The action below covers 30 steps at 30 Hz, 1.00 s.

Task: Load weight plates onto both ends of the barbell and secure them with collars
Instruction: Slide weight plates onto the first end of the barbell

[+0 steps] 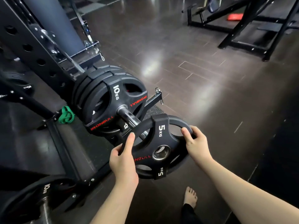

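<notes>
A black 5 kg plate (159, 152) with white lettering and a steel centre hole is held up in front of me. My left hand (123, 160) grips its left rim, thumb on the face. My right hand (196, 145) grips its right rim. Just behind the plate, the chrome barbell sleeve (129, 117) sticks out toward me; the plate's hole sits below and right of the sleeve's end. On the sleeve sits a 10 kg plate (113, 104), with several more black plates stacked behind it. A spring collar (157, 90) hangs on a small peg to the right.
The black power rack upright (32, 50) with holes runs along the left. Another 10 kg plate (37, 196) sits at lower left. A green band (66, 114) lies at the rack base. My bare foot (191, 198) stands on the dark floor. A machine frame (246, 38) is at far right.
</notes>
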Tool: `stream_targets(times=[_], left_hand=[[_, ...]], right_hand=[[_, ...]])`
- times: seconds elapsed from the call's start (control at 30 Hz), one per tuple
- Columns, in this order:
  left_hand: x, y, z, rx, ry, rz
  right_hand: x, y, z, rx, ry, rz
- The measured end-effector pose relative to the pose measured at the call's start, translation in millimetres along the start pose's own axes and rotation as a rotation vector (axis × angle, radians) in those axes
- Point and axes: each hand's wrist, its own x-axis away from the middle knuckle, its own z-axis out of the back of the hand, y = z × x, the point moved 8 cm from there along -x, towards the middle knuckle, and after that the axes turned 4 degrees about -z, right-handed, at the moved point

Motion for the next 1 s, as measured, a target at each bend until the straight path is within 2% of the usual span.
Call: stream_targets(times=[0.13,0.27,0.37,0.47,0.6,0.73,1.0], left_hand=[[-1,-9,2,0.008,0.040,-0.046],[7,-7,-4,-0.019,0.070,-0.172],[27,-2,-5,-0.078,0.079,-0.396],[44,-12,-3,-0.146,0.057,-0.539],[46,-13,-3,-0.125,0.095,-0.533],[8,3,-8,-0.153,0.200,-0.501],[-75,43,-20,-0.411,0.242,-0.655]], right_hand=[[-9,18,-8,0.007,-0.013,-0.009],[-18,27,-16,0.052,-0.060,-0.035],[-14,36,-31,0.064,-0.136,0.001],[-5,46,-55,-0.072,-0.236,-0.119],[-7,39,-67,-0.118,-0.241,-0.181],[-30,23,-82,-0.085,-0.295,-0.235],[-79,9,-152,-0.088,-0.439,-0.311]])
